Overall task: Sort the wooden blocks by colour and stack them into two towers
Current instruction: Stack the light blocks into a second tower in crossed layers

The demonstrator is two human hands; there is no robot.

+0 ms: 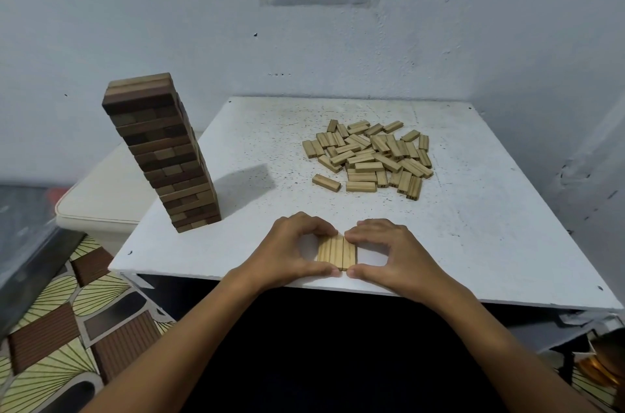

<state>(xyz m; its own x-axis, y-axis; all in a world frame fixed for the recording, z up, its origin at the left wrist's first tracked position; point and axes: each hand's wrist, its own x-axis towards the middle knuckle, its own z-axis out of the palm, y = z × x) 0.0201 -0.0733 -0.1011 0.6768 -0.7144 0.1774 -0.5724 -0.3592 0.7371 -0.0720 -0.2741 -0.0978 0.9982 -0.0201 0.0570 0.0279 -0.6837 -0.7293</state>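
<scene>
Left hand (287, 248) and right hand (394, 252) pinch three light blocks (337, 253); one dark tower (162, 150) stands.

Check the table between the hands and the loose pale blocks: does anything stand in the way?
Nothing visible does. Bare white table lies between the pile of pale blocks and the left hand and right hand, which pinch the flat row of pale blocks. The dark tower stands far left.

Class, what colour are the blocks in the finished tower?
Dark brown, a few lighter, seen in the head view: tower.
</scene>
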